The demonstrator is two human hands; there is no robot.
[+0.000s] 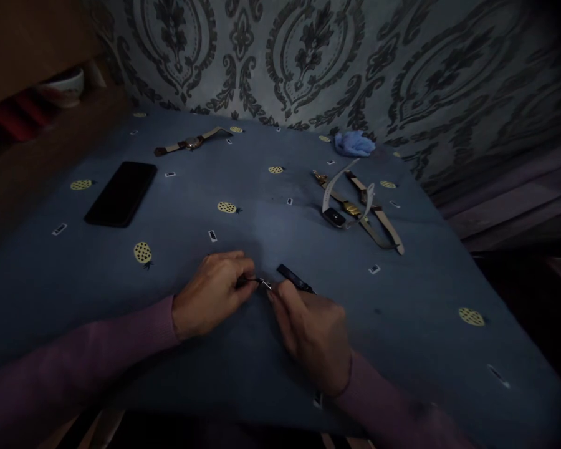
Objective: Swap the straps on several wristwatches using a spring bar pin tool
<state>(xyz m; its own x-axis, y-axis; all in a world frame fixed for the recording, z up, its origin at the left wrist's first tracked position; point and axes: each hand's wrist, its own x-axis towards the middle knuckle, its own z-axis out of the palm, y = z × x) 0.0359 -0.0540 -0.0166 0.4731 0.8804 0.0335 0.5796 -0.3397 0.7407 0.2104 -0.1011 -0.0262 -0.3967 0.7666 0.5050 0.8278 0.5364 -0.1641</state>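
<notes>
Near the front middle of the table, my left hand [217, 290] is closed in a pinch on a thin dark strap, which looks like a watch strap. A small shiny metal buckle [265, 284] sticks out from its end toward the other hand. My right hand [313, 330] is also closed, thumb and forefinger pressed together right beside the buckle; whatever they hold is hidden. Just behind the right knuckles lies a flat dark strap piece [295, 277], partly covered by that hand. Dim light leaves the fine details unclear.
A black phone [121, 194] lies at the left, with a wristwatch [193, 143] behind it. To the right, a smartwatch [334, 217] with a pale band rests among a gold watch [351, 208] and a brown-strapped watch [388, 227]. Crumpled blue cloth [354, 144] sits by the wall.
</notes>
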